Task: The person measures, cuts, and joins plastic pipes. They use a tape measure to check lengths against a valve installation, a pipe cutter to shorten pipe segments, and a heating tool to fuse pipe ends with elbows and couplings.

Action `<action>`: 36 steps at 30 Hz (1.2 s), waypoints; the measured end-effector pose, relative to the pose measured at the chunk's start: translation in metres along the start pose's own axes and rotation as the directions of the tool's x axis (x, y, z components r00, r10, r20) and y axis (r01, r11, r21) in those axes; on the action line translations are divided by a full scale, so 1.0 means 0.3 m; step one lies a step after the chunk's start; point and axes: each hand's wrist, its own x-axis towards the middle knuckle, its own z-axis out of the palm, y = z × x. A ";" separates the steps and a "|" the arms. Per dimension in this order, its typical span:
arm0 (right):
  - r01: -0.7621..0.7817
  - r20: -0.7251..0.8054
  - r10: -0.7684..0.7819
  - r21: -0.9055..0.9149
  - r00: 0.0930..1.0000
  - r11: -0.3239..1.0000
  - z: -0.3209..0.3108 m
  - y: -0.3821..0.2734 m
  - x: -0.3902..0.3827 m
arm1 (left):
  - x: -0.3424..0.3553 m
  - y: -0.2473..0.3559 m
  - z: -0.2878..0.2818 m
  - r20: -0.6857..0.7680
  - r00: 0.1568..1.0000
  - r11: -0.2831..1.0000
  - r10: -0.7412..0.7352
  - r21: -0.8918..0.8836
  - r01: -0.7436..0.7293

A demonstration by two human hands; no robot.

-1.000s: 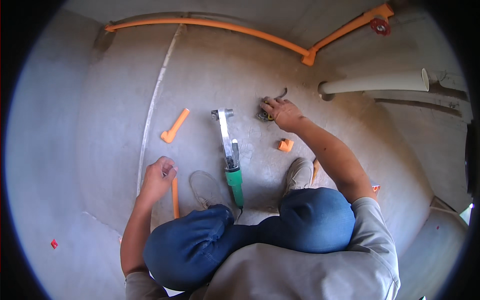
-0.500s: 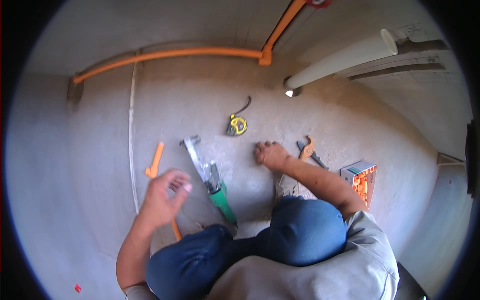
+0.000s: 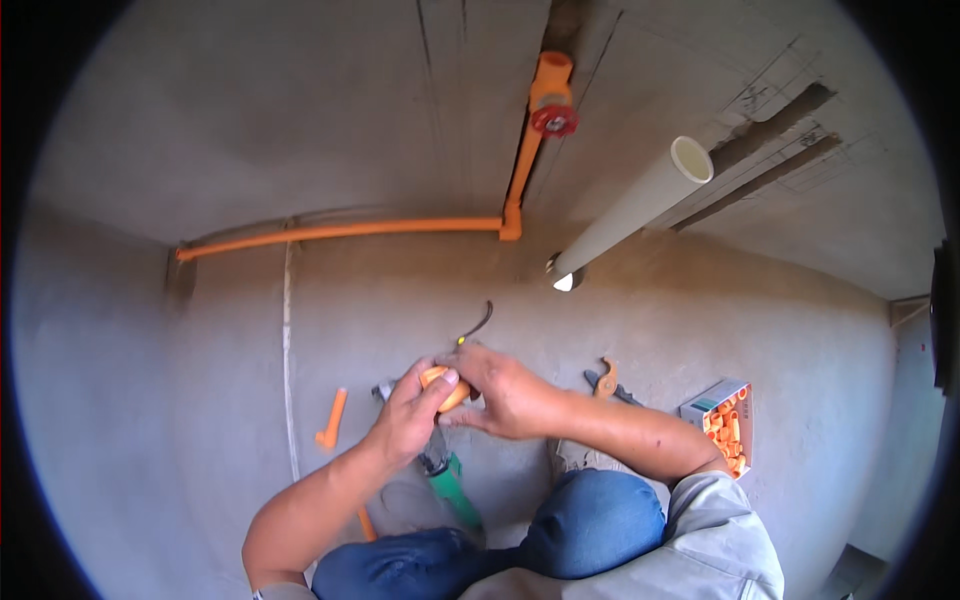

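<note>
My left hand [image 3: 408,420] and my right hand [image 3: 505,395] meet in front of me over the concrete floor. Between them is a small orange pipe fitting [image 3: 445,386]. The left thumb and fingers wrap it, and the right fingertips pinch it from the other side. Just below the hands lies a green-handled pipe welding tool [image 3: 455,492] with a metal blade, partly hidden by the left hand. A short orange pipe piece with an elbow [image 3: 330,420] lies on the floor to the left. My knees in blue jeans are at the bottom.
An orange pipe [image 3: 340,232] runs along the wall base and up to a red valve [image 3: 553,120]. A white pipe [image 3: 630,215] sticks out of the wall. Orange-handled cutters [image 3: 605,380] and an open box of orange fittings [image 3: 725,420] lie at the right. A tape measure's strap [image 3: 482,320] shows behind the hands.
The view has tilted up toward the wall. My hands, apart before with the right one on the floor, have come together on the orange fitting.
</note>
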 end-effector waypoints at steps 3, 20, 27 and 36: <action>-0.140 0.223 0.115 0.098 0.968 0.985 -0.077 0.108 0.059 | -0.026 0.045 -0.064 -0.001 0.999 0.963 0.046 0.267 -0.044; 0.132 0.411 0.157 -0.592 0.898 0.795 0.172 0.611 -0.004 | -0.146 -0.052 -0.169 -0.084 0.993 0.937 -0.084 0.331 0.108; -0.212 0.388 0.223 -0.072 0.894 0.975 -0.090 0.115 -0.089 | -0.023 -0.018 -0.061 -0.115 0.984 0.869 -0.136 0.463 0.174; -0.357 0.276 0.292 0.222 0.916 0.908 -0.225 -0.020 -0.197 | 0.038 0.125 0.115 0.089 0.988 0.778 -0.124 0.626 0.041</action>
